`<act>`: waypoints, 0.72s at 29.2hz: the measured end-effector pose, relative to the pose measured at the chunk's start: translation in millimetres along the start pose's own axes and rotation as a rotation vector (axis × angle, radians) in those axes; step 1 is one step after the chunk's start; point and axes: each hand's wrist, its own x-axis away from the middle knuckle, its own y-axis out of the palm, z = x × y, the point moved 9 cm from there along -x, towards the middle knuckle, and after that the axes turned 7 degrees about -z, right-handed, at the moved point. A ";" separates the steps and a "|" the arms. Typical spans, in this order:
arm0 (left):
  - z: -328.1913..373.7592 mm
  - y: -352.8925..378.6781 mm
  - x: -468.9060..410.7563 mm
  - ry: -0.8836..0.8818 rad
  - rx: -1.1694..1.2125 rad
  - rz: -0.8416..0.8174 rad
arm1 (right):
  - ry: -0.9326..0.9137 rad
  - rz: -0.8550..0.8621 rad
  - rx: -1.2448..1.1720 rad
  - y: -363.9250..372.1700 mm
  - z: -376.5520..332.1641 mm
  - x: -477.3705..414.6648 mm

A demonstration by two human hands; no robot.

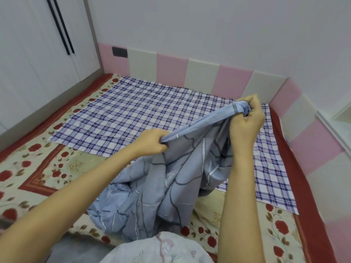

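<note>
Together, two hands, left hand (152, 141) and right hand (247, 118), grip one blue sheet (171, 183).

Forearms: both of mine are bare from the wrist down to the lower frame edge. My left hand (152, 142) and right hand (245, 120) are likewise uncovered. Clothing: my garment (161, 249), seen at bottom centre, is pale lilac-white fabric. Print: faint cartoon figures in thin outline. Marking: one dusty-pink line across the cloth. Surface: soft, in rounded folds.
</note>
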 end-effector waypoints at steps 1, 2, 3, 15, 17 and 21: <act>-5.9 19.7 4.6 -0.019 0.058 -0.048 | 0.004 0.028 -0.012 -0.3 0.5 -0.3; -10.1 37.9 9.5 -0.011 0.116 -0.080 | 0.003 0.048 -0.017 0.0 2.1 -0.5; -11.6 53.7 13.7 0.011 0.143 -0.102 | 0.008 0.056 -0.017 1.3 4.8 -0.5; 24.3 -187.4 19.8 0.171 0.179 0.812 | 0.127 0.170 0.109 -20.0 31.4 -42.2; 48.4 -194.6 13.5 0.208 0.113 0.727 | 0.078 0.223 0.073 -22.7 16.4 -71.0; 35.0 -91.5 -11.1 0.086 -0.259 0.122 | 0.036 0.281 0.093 -23.5 6.9 -92.2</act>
